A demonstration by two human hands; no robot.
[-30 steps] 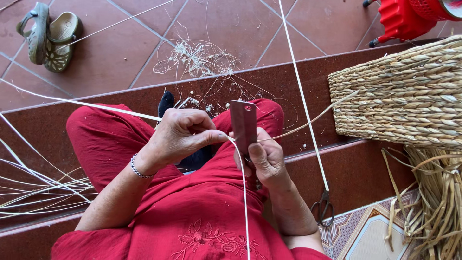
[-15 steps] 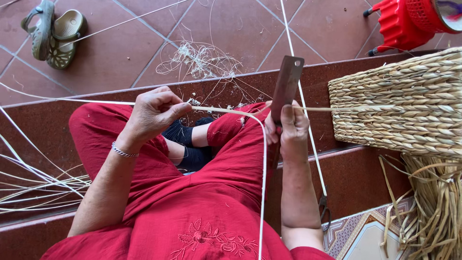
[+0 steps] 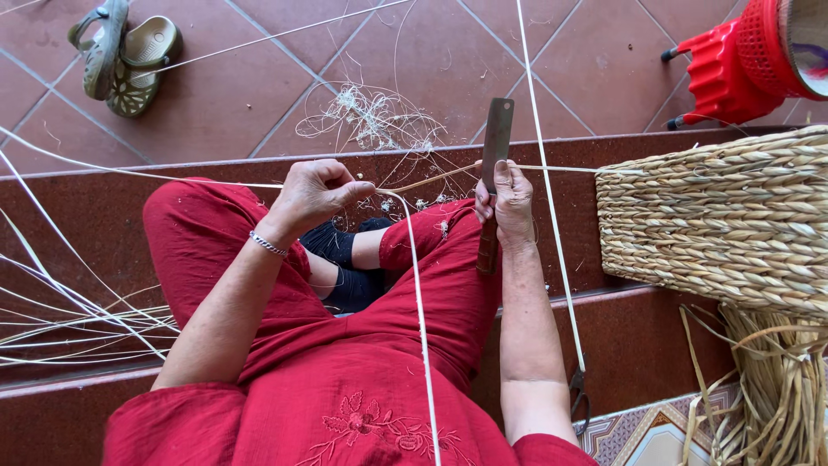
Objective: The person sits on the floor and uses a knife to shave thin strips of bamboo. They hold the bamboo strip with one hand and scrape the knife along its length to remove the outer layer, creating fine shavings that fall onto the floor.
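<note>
A pale rattan strip (image 3: 414, 285) is pinched in the closed grip of the left hand (image 3: 315, 194), while a flat metal blade (image 3: 493, 173) is clasped upright by the right hand (image 3: 511, 203). Since a second ago the hands have been drawn apart above the red-trousered knees, so the strip is now stretched across to the blade, near the woven basket (image 3: 724, 224) at the step's right end.

Left hand (image 3: 315, 194) pinches a thin pale cane strip (image 3: 420, 293). Right hand (image 3: 509, 203) grips a long flat metal blade (image 3: 493, 173) upright. Woven straw basket (image 3: 724, 220) sits right.
</note>
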